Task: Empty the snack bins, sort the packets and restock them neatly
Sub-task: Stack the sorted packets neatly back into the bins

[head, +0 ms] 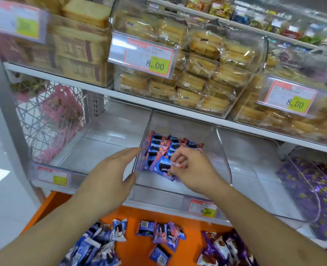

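Note:
A clear plastic bin stands in the middle of the lower shelf, with a stack of blue-and-pink snack packets at its left side. My right hand is inside the bin and pinches the front packet of that stack. My left hand rests with straight fingers against the outside of the bin's left wall. The bin to the left holds nothing. More blue packets and purple packets lie loose on the orange surface below.
The upper shelf carries clear bins of wrapped cakes with 8.00 price tags. At the lower right a bin of purple packets stands tilted. A pink wire basket hangs at the left. A 9.90 tag sits on the shelf edge.

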`<move>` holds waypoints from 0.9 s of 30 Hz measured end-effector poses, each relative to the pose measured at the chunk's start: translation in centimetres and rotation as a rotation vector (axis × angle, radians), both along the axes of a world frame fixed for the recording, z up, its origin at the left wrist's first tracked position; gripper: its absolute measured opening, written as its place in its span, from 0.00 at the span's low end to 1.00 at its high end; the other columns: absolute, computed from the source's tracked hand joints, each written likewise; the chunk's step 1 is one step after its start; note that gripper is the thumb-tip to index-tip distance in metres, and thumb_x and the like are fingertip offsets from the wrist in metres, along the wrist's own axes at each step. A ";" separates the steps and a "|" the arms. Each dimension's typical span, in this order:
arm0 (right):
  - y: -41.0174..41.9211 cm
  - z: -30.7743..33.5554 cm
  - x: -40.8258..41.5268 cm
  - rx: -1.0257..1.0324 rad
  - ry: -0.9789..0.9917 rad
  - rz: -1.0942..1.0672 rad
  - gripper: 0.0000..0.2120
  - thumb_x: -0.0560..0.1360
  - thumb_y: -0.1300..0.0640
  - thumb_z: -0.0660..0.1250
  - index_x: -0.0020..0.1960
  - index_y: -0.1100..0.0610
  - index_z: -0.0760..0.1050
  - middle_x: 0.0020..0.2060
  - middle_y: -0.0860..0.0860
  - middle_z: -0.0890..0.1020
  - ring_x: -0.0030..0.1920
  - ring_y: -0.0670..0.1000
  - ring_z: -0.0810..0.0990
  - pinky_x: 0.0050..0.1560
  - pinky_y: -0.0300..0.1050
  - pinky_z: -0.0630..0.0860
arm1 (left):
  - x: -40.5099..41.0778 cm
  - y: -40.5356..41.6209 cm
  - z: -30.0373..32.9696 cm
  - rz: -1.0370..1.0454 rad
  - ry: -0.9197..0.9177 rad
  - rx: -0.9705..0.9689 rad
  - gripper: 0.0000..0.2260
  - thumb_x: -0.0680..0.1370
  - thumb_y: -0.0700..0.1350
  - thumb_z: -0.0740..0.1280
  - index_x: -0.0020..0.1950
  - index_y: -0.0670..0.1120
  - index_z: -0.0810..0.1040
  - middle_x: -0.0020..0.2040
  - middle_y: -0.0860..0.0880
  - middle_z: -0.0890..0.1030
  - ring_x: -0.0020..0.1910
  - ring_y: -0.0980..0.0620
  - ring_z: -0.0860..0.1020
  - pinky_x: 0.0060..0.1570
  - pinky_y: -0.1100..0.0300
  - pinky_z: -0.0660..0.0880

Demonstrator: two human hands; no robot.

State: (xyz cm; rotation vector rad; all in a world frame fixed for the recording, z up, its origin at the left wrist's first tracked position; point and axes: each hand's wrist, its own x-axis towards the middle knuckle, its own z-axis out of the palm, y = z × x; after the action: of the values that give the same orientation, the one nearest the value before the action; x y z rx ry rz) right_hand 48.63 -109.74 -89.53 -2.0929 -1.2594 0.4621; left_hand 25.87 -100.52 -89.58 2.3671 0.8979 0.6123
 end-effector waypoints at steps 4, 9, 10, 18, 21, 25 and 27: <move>3.4 -2.6 0.3 -0.108 -0.153 0.137 0.10 0.74 0.64 0.77 0.47 0.51 0.80 0.39 0.46 0.82 0.38 0.41 0.81 0.43 0.44 0.81 | 0.1 0.0 -0.1 0.026 -0.003 0.012 0.29 0.82 0.48 0.68 0.80 0.63 0.63 0.75 0.59 0.72 0.69 0.57 0.73 0.67 0.66 0.67; 5.0 -4.0 0.1 -0.151 -0.451 0.225 0.08 0.73 0.55 0.77 0.48 0.48 0.79 0.44 0.43 0.78 0.49 0.50 0.79 0.50 0.53 0.81 | 0.1 -0.3 0.1 0.051 -0.027 0.018 0.29 0.83 0.48 0.68 0.81 0.64 0.61 0.74 0.59 0.73 0.68 0.57 0.74 0.64 0.69 0.66; 5.1 -4.1 0.2 -0.146 -0.484 0.227 0.07 0.74 0.54 0.76 0.49 0.48 0.80 0.45 0.43 0.76 0.50 0.50 0.77 0.51 0.53 0.80 | 0.1 -0.2 0.1 0.053 -0.030 0.011 0.29 0.83 0.48 0.68 0.81 0.64 0.61 0.74 0.59 0.73 0.68 0.58 0.74 0.64 0.70 0.66; 5.2 -4.1 0.5 -0.172 -0.526 0.216 0.11 0.75 0.52 0.75 0.57 0.49 0.80 0.50 0.46 0.74 0.57 0.53 0.74 0.57 0.52 0.76 | 0.0 -0.3 0.0 0.020 -0.022 -0.023 0.30 0.82 0.48 0.68 0.81 0.63 0.61 0.74 0.59 0.72 0.64 0.61 0.72 0.59 0.75 0.60; 4.4 -3.7 0.6 -0.147 -0.456 0.178 0.18 0.74 0.50 0.76 0.62 0.48 0.77 0.51 0.45 0.73 0.55 0.51 0.74 0.56 0.53 0.78 | -0.2 -0.2 -0.2 -0.012 -0.024 -0.014 0.30 0.82 0.47 0.69 0.81 0.61 0.62 0.76 0.59 0.70 0.67 0.60 0.71 0.65 0.69 0.65; 1.0 -2.2 0.7 -0.028 -0.379 0.116 0.19 0.75 0.49 0.77 0.63 0.47 0.76 0.50 0.45 0.72 0.51 0.47 0.72 0.53 0.45 0.74 | -0.6 -0.5 0.4 -0.024 -0.040 0.036 0.28 0.81 0.48 0.69 0.80 0.60 0.66 0.75 0.59 0.71 0.68 0.58 0.71 0.66 0.66 0.67; -1.8 -1.1 0.0 0.038 -0.333 0.107 0.17 0.75 0.49 0.77 0.62 0.47 0.77 0.49 0.44 0.73 0.48 0.42 0.72 0.50 0.40 0.72 | -1.0 -1.2 1.0 -0.057 -0.044 0.056 0.27 0.80 0.48 0.69 0.78 0.59 0.68 0.72 0.60 0.72 0.66 0.60 0.72 0.64 0.67 0.67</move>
State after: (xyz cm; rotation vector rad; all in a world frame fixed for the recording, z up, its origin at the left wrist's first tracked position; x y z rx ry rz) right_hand 48.62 -111.52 -90.59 -2.1376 -1.5605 0.1346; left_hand 24.89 -101.68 -88.60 2.4104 0.8014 0.6715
